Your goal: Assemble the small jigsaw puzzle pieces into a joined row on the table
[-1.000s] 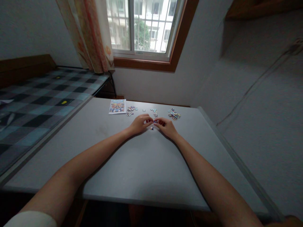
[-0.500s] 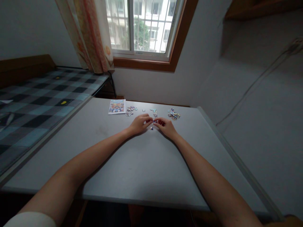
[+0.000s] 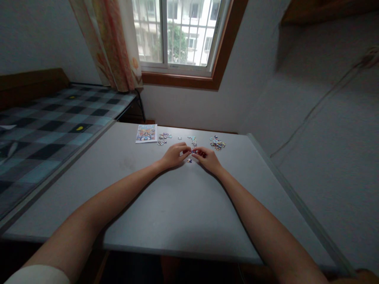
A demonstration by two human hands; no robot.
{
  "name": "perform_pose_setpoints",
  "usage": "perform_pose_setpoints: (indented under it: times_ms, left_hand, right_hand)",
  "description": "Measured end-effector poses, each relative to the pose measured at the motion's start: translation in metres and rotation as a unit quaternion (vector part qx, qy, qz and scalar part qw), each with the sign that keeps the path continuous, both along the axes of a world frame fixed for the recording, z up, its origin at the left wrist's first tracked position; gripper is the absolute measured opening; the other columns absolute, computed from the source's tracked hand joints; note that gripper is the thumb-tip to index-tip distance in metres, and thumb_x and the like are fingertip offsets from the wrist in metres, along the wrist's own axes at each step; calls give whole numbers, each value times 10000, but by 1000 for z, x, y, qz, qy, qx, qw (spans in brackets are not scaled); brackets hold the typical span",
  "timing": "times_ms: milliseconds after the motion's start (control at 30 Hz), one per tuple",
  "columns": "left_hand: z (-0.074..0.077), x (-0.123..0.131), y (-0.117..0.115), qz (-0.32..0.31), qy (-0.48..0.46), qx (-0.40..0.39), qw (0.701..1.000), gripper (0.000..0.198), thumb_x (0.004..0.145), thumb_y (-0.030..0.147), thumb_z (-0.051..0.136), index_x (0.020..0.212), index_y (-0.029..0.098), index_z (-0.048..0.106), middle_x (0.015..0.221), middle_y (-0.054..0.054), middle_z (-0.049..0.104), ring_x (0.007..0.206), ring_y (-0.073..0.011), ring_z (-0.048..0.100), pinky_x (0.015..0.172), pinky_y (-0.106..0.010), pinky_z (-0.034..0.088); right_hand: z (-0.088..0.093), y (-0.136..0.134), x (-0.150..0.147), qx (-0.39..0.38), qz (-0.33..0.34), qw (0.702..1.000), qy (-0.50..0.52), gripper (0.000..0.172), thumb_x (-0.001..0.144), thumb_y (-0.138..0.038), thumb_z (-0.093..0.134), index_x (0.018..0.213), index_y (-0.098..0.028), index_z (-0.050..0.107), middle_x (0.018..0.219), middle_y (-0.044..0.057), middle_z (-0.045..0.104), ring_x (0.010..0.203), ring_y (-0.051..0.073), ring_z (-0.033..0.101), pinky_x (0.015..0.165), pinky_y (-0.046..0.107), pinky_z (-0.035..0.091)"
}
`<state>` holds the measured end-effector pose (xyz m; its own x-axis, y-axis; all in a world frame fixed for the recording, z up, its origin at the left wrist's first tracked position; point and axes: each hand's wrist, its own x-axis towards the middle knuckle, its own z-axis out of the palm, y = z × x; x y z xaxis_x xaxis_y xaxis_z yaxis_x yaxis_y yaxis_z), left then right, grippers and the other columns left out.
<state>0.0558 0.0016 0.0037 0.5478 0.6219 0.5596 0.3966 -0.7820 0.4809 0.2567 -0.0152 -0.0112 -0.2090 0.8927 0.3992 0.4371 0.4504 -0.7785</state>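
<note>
My left hand (image 3: 177, 154) and my right hand (image 3: 207, 158) meet near the middle of the table, fingertips almost touching. Between them are small dark blue puzzle pieces (image 3: 194, 152), partly covered by the fingers. Both hands are closed in a pinch on these. A loose puzzle piece (image 3: 189, 160), white and dark, lies on the table just below the fingertips. Beyond the hands runs a short strip of joined puzzle pieces (image 3: 193, 141), its near end hidden by the fingers.
A printed picture sheet (image 3: 146, 133) lies at the back left of the grey table (image 3: 166, 205). Beside it is a small heap of pieces (image 3: 163, 137), with a single piece (image 3: 179, 138) apart. A larger pile (image 3: 217, 143) sits right. A checked bed (image 3: 59, 118) adjoins the left edge.
The hands stay in place. Only the blue piece between the fingertips looks slightly turned; everything else is as before.
</note>
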Motion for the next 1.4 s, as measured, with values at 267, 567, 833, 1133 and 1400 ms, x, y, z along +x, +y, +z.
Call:
perform_pose_setpoints:
  times_ms: [267, 567, 833, 1133, 1400]
  left_hand:
    - [0, 0, 0, -4, -14, -6, 1000, 129, 900, 217, 556, 884, 167, 674, 772, -17, 575, 716, -117, 541, 640, -227, 436]
    - [1, -1, 0, -3, -16, -19, 1000, 145, 900, 243, 556, 885, 168, 679, 771, -17, 584, 713, -113, 546, 647, -231, 442]
    - [1, 0, -1, 8, -20, -21, 1000, 92, 854, 219, 604, 876, 169, 677, 756, -6, 595, 713, -112, 562, 639, -231, 435]
    - [0, 0, 0, 16, -21, -23, 999, 98, 862, 231, 611, 851, 165, 683, 735, -3, 586, 703, -108, 558, 624, -218, 427]
    - [0, 0, 1, 10, -19, -21, 1000, 86, 859, 220, 617, 854, 169, 686, 734, 1, 584, 692, -104, 553, 629, -221, 427]
  right_hand:
    - [4, -2, -1, 2, 7, 1000, -3, 318, 786, -448, 662, 946, -178, 716, 676, 4, 607, 589, 119, 496, 585, 267, 419]
    - [5, -3, -1, -6, 2, 1000, -2, 316, 782, -461, 659, 921, -182, 708, 663, -1, 598, 591, 123, 500, 586, 267, 421]
    - [3, -2, 0, 2, 2, 1000, -8, 301, 796, -449, 647, 929, -186, 708, 679, 0, 603, 598, 121, 500, 591, 265, 415]
    - [4, -3, -1, -4, 3, 1000, -8, 278, 778, -413, 664, 920, -178, 705, 658, -12, 583, 580, 113, 485, 588, 261, 402]
    - [4, -3, -1, 1, 3, 1000, -14, 280, 779, -427, 663, 919, -186, 694, 661, -11, 587, 582, 115, 484, 584, 259, 406]
